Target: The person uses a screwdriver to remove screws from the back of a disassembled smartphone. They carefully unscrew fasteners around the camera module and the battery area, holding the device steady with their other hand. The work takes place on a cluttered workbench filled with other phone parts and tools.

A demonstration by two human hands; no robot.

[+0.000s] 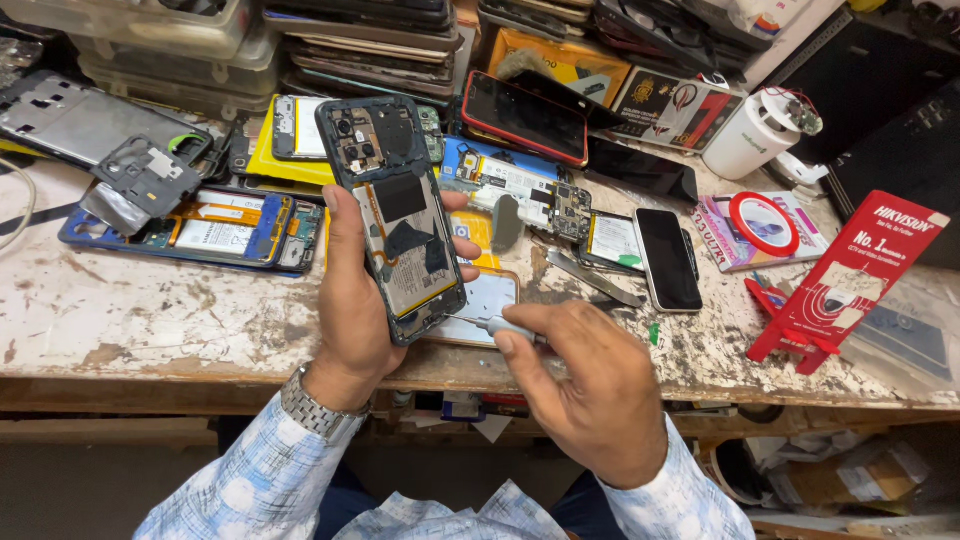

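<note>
My left hand (357, 310) holds an opened phone (395, 215) upright, back cover off, with its battery and dark circuit board showing. My right hand (595, 385) grips a thin grey screwdriver (497, 326) whose tip points left at the lower edge of the phone. Both hands hover over the front edge of a worn, paint-stained workbench (150, 320). A metal watch sits on my left wrist. Under the phone lies another phone back panel (490, 300) with a pale surface.
Dismantled phones lie behind: a blue-framed one (215, 235), a yellow-backed one (290, 135), a red-cased phone (525, 115), a black phone (668, 258). Metal tweezers (592, 278), a white cylinder (750, 135), a red card stand (850, 275) and stacked trays (160, 40) are around.
</note>
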